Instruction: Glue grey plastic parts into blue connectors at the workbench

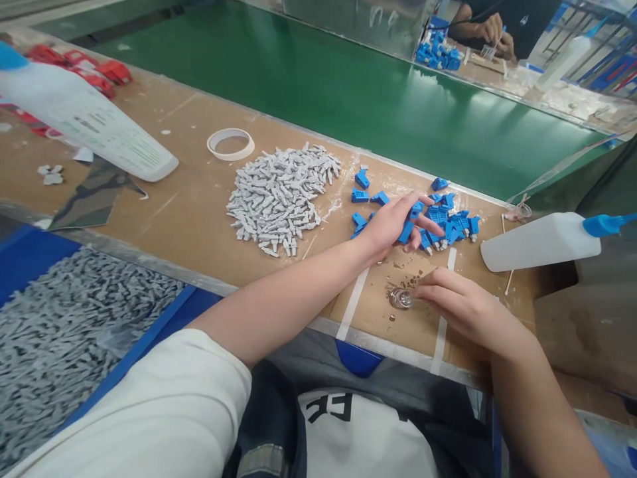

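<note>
My left hand (pixel 393 222) is over the scattered blue plastic parts (pixel 450 222), with its fingers curled around small blue plastic pieces (pixel 407 232). Nearer to me, my right hand (pixel 458 302) is closed in a pinch at the edge of a small clear cup (pixel 399 299). What those fingertips hold, if anything, is hidden. Tiny brass-coloured bits (pixel 411 282) lie on the brown board around the cup. To the left of my left hand is a large heap of grey plastic parts (pixel 283 196).
A white bottle with a blue nozzle (pixel 542 242) lies at right; another bottle (pixel 99 123) leans in at left. A tape roll (pixel 231 144) sits behind the grey heap. Beyond runs a green belt (pixel 279 73), with a co-worker's hands (pixel 492 36) across it. A blue bin (pixel 192 295) of grey parts stands lower left.
</note>
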Motion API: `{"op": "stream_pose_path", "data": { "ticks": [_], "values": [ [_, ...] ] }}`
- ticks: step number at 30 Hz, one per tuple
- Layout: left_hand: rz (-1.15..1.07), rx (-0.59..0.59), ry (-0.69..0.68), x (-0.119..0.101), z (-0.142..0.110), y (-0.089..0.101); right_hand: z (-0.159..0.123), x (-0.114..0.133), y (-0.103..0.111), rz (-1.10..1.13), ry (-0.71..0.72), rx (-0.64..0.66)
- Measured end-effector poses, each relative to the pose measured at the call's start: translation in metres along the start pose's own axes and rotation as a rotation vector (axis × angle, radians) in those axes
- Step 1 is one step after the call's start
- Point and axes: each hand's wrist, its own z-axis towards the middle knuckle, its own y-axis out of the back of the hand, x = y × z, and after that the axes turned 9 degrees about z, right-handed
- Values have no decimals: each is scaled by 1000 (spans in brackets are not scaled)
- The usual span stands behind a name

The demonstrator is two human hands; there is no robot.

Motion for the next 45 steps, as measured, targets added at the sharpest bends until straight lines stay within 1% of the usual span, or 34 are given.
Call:
{"op": "stream_pose_path", "data": {
  "ticks": [3,7,9,10,12,14,16,17,19,22,24,26,32,34,37,40,45],
  "values": [
    [14,15,-3,-3,-2,-1,0,-4,-3,62,13,-10],
    [-57,50,9,-6,-3,-1,1,-2,0,97,-12,5],
    [-84,59,10,-5,-3,-2,2,-1,3,133,-23,-40],
    [-81,63,3,-4,-3,-2,2,-2,4,163,-28,-92],
    [-36,75,-18,-1,-3,-3,2,-5,5,245,-62,-283],
    [25,93,-30,2,-4,-3,3,-12,4,374,-158,-556],
    [57,103,-15,5,-5,-4,4,-20,3,564,-282,-814],
    [60,104,1,5,-6,-4,6,-23,3,667,-339,-904],
    [65,99,40,5,-6,-5,9,-29,1,839,-407,-1001],
    [105,64,84,5,-8,-7,13,-35,-2,971,-437,-1014],
    [155,41,100,5,-10,-9,15,-36,-5,997,-448,-997],
    [212,30,83,6,-11,-10,15,-38,-7,1016,-454,-973],
    [294,72,-110,8,-11,-2,17,-42,-8,1120,-392,-941],
    [431,43,-215,5,-11,2,17,-41,-7,1132,-392,-943],
    [705,-12,-351,1,-13,6,17,-37,-4,1094,-400,-979],
    [836,-49,-375,0,-15,9,16,-34,0,1063,-418,-1013],
    [808,-66,-385,-1,-18,8,15,-35,3,1090,-447,-1013]
  ]
}}
